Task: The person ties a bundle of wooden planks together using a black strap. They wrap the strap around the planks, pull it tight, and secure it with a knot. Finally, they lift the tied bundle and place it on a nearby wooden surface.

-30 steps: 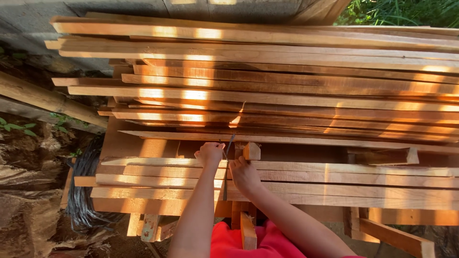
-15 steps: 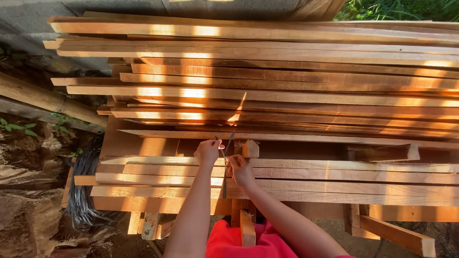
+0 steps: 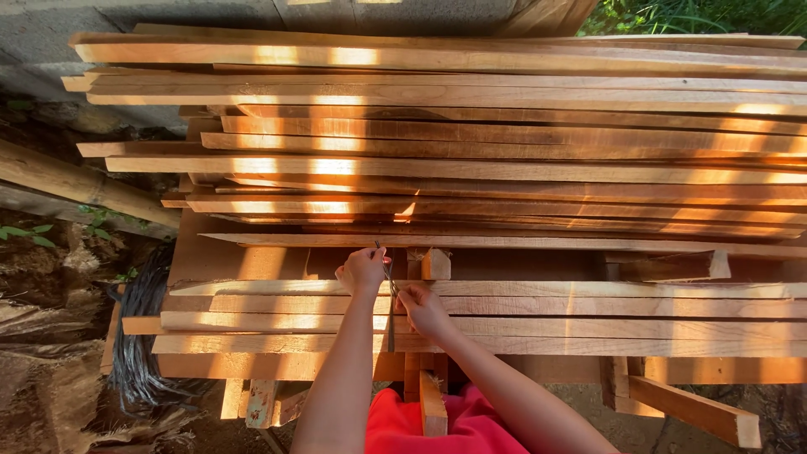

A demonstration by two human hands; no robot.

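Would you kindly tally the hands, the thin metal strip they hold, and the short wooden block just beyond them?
Hands: 2, the left hand and the right hand
Thin metal strip pinched between both hands: 1
Short wooden block above the planks: 1
Total: 4

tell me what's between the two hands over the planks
In the head view, a thin dark metal strip runs upright between the left hand and right hand; both pinch it.

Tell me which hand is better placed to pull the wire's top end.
Left, probably. The left hand is closed on the wire right by its top end; the right hand pinches it lower, over the planks.
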